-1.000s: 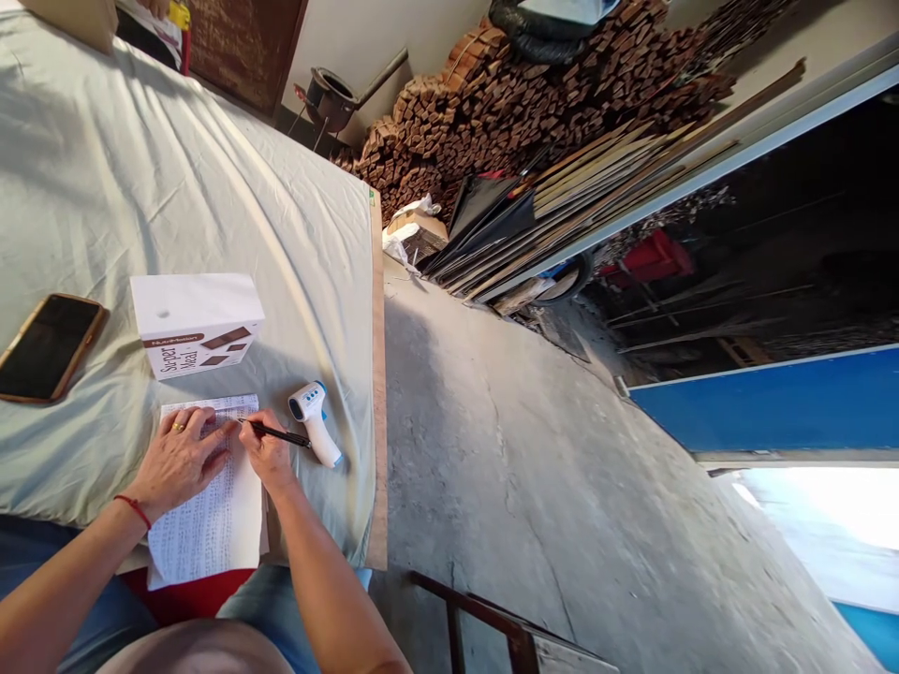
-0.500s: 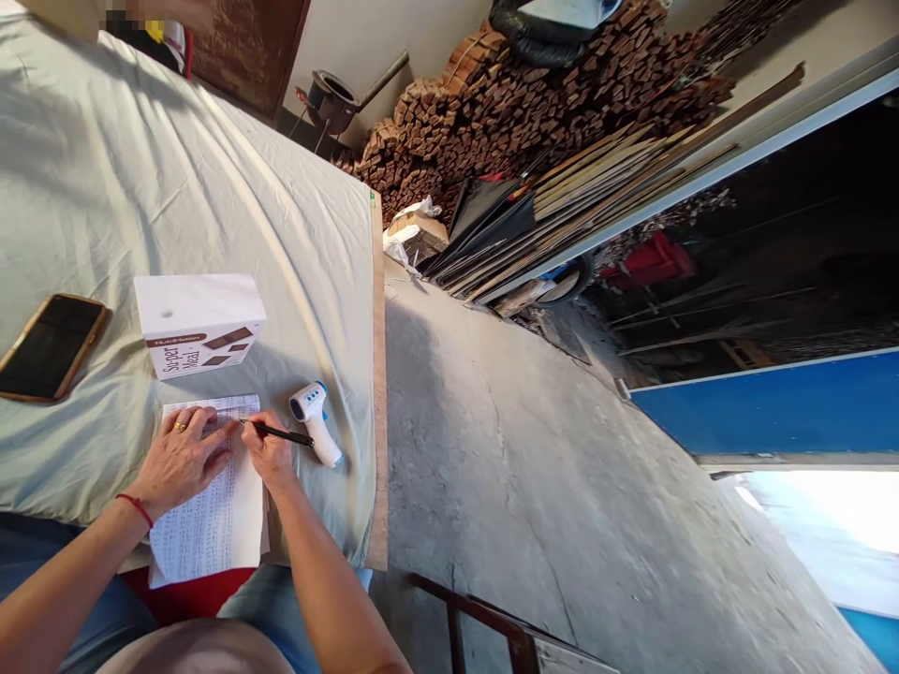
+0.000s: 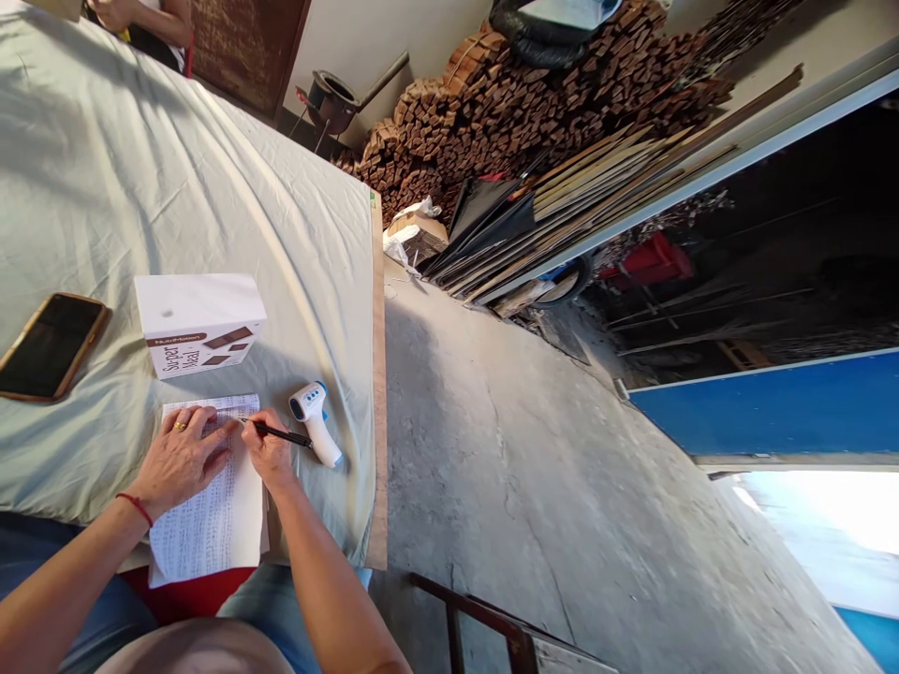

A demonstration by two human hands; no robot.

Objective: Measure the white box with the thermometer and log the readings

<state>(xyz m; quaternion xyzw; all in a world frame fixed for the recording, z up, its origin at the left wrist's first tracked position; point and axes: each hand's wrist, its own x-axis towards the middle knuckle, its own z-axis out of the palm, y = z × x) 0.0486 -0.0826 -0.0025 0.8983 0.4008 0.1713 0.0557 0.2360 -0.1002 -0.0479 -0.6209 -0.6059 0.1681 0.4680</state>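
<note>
Two hands meet on one printed sheet (image 3: 211, 515). The right hand (image 3: 269, 452) is pinched shut around a black pen (image 3: 279, 433), its tip on the upper lines of the paper, while the left hand (image 3: 179, 459) lies flat with fingers spread, pinning the sheet to the tabletop (image 3: 175, 168) (a ring shows on one finger, a red cord at the wrist). The page lies at the near edge of the cloth-covered surface and its lower end hangs past that edge over the person's lap. Just beside the pen hand lies a white infrared thermometer (image 3: 316, 422), and just beyond the paper stands a white box (image 3: 198, 321); a phone (image 3: 48, 345) rests well to the left. If the pinning hand lifts, the overhanging sheet would likely slide off. A wide sweep of the forearm could knock the thermometer toward the tabletop's edge.
</note>
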